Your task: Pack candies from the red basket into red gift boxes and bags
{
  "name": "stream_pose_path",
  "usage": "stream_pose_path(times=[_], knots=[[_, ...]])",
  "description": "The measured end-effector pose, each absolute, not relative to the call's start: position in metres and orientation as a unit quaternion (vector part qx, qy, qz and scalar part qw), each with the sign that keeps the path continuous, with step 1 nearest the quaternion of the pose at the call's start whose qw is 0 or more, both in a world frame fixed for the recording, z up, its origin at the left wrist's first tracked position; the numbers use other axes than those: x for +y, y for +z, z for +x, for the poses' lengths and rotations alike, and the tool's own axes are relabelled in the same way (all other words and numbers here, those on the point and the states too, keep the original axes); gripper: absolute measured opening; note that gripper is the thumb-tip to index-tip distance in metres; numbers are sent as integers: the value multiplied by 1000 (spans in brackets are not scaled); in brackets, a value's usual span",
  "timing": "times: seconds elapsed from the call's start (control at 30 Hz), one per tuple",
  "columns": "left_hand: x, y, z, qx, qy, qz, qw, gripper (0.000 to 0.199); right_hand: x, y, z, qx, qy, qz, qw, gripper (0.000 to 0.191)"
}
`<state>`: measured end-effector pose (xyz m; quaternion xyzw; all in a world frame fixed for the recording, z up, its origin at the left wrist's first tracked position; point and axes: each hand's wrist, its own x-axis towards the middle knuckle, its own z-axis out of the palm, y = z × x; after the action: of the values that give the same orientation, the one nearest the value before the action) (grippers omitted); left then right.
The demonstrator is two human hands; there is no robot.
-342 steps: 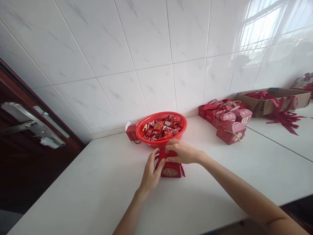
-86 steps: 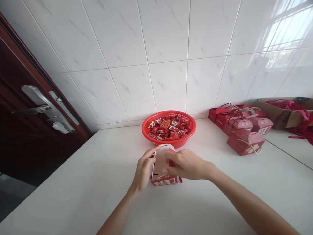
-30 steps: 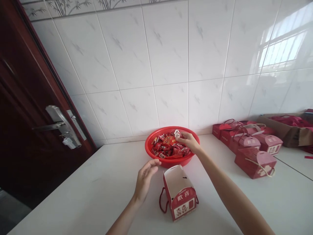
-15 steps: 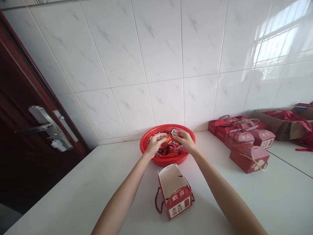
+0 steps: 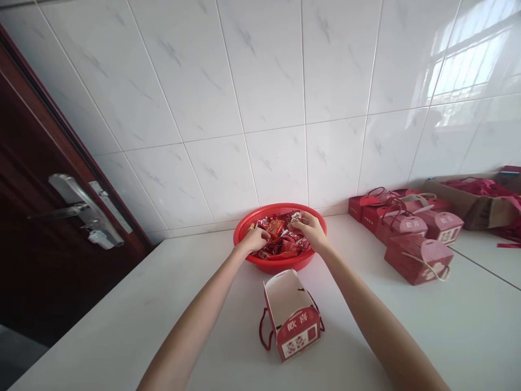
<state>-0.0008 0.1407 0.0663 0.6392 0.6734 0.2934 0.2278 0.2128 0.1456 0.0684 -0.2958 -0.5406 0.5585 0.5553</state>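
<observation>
A red plastic basket [image 5: 285,266] stands against the tiled wall, filled with wrapped candies [image 5: 280,247]. My left hand [image 5: 255,239] reaches into its left side, fingers curled down among the candies; whether they grip one is hidden. At the right side of the basket, my right hand [image 5: 310,229] pinches a small wrapped candy [image 5: 296,218] with white and dark print. Between my forearms sits an open red gift box [image 5: 299,331], its pale inside showing and a dark red cord handle [image 5: 265,331] hanging at its side.
Several closed red gift boxes [image 5: 419,258] stand grouped on the right of the white table [image 5: 195,315]. Behind them is a cardboard box [image 5: 480,209] with red ribbons. A dark wooden door [image 5: 49,244] with a metal handle is at left.
My left hand has lowered into the left part of the basket, its fingers curling. My right hand stays over the right side with the candy. The view has shifted slightly.
</observation>
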Motion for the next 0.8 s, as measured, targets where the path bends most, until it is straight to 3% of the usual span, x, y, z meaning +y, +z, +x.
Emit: stream_pose_path(times=[0.17, 0.33, 0.43, 0.8], knots=[[150, 58, -3, 644, 248, 685, 233, 45, 144, 69, 214, -537, 565, -292, 553, 29], [148, 56, -4, 605, 223, 712, 278, 19, 145, 69, 214, -536, 570, -290, 551, 29], [145, 59, 0, 575, 225, 727, 300, 13, 144, 69, 214, -537, 570, -291, 549, 29], [137, 75, 10, 488, 395, 715, 309, 42, 140, 73, 214, -533, 573, -285, 553, 26]])
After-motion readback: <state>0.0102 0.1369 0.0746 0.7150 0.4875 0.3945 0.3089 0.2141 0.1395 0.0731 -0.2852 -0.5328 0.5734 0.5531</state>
